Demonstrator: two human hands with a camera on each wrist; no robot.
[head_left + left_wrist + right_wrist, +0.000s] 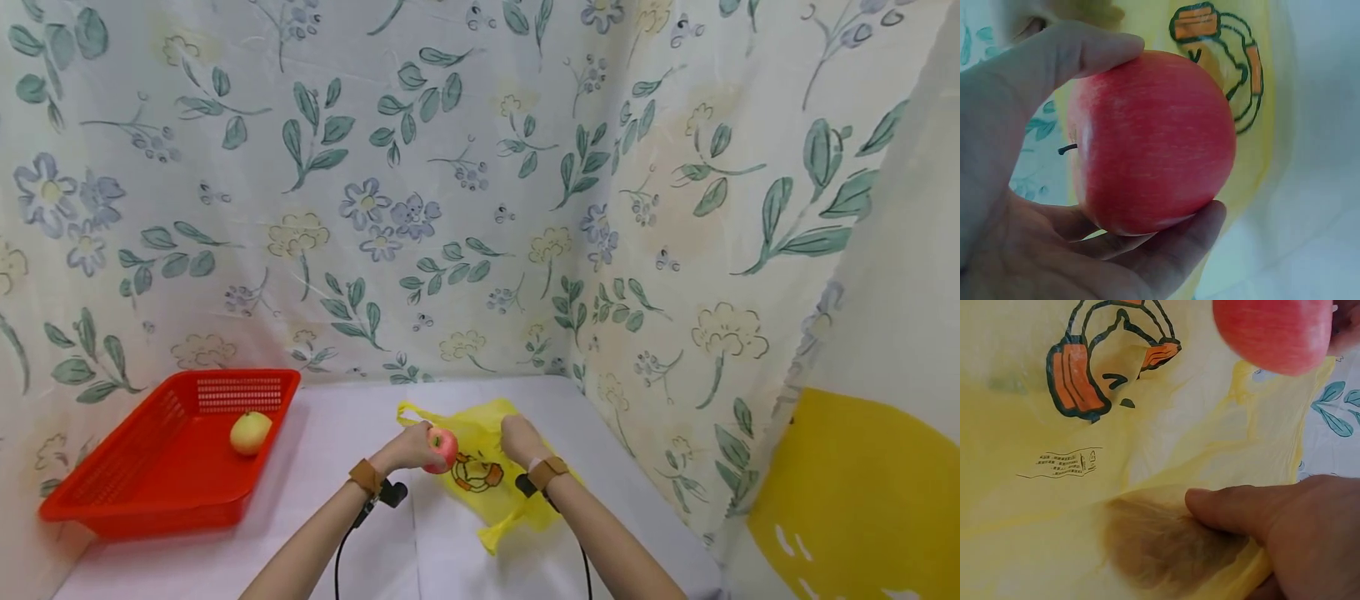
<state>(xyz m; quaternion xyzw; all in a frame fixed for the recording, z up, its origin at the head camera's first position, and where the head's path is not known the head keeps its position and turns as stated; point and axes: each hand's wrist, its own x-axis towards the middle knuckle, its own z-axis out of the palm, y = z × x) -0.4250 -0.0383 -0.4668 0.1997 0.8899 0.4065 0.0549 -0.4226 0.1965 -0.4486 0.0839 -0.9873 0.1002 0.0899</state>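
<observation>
My left hand [407,448] grips a red apple [444,451] just over the left part of a yellow plastic bag [480,427]. In the left wrist view, the thumb lies along one side of the apple [1160,144] and the fingers curl round the other; its short dark stem is bare. My right hand [521,440] pinches the bag on its right side. The right wrist view has the thumb outside the film, while the fingers show dimly through the yellow plastic [1041,506]. An orange and black cartoon print marks the bag. Its handle loops spread on the white tabletop.
At the left stands a red plastic basket [157,492] with a pale yellow fruit [251,432] inside, near its right wall. A flower-patterned curtain [420,208] hangs behind the table and along the right. A yellow sheet-like thing [862,492] is at the far right.
</observation>
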